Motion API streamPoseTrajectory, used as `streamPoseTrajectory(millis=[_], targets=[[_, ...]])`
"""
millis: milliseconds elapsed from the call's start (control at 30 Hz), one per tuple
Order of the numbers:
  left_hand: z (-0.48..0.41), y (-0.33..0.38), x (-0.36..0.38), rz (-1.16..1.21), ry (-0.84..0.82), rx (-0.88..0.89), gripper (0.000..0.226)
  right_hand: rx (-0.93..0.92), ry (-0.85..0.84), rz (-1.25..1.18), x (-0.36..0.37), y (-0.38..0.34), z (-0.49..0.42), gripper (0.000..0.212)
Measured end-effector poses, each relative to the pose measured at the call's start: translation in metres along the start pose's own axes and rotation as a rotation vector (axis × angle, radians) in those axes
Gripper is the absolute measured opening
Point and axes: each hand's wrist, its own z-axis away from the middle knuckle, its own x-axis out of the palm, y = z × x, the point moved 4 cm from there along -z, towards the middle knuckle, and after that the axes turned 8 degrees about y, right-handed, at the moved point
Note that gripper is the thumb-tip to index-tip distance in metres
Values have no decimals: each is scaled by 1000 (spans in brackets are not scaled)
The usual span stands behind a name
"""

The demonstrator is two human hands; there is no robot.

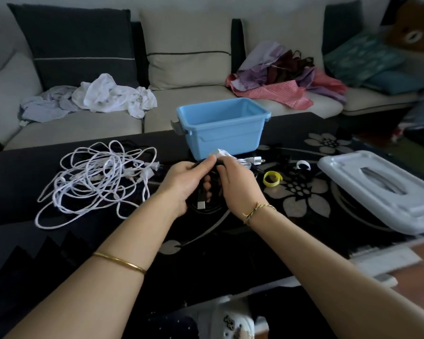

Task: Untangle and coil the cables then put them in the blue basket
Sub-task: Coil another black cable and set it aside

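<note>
A black cable [202, 203] with a silver USB plug hangs in loops between my hands over the dark table [83, 241]. My left hand [185, 183] grips the loops from the left, thumb on top. My right hand [233, 182] holds the same bundle from the right, fingers curled round it. A tangled heap of white cables [96, 182] lies on the table to the left. Behind my hands stands the blue basket [220, 129], its inside looking empty. A white cable with a two-pin plug [251, 160] lies at the basket's foot.
A grey-white lid [382, 189] lies on the table at the right. A yellow strap ring [272, 178] and a white-and-black one [302, 165] sit beside my right hand. Behind the table is a sofa [189, 104] with piles of clothes [93, 97].
</note>
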Motion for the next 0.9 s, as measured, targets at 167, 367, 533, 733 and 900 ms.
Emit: streamPoseTrajectory(millis=[167,367,533,733,900], targets=[[-7,-1,17,6,3,-12,34,47,3,-28,-14,10,-4,28],[-13,-3,34,0,38,-87,34,86,8,-130,-29,21,-4,27],[-15,-5,51,-26,45,19,30,157,11,-214,-37,38,-3,28],[-18,-7,60,-77,48,86,23,432,200,-427,-49,77,-9,41],[-17,-8,64,-55,14,83,24,648,281,380,-81,142,-9,25]])
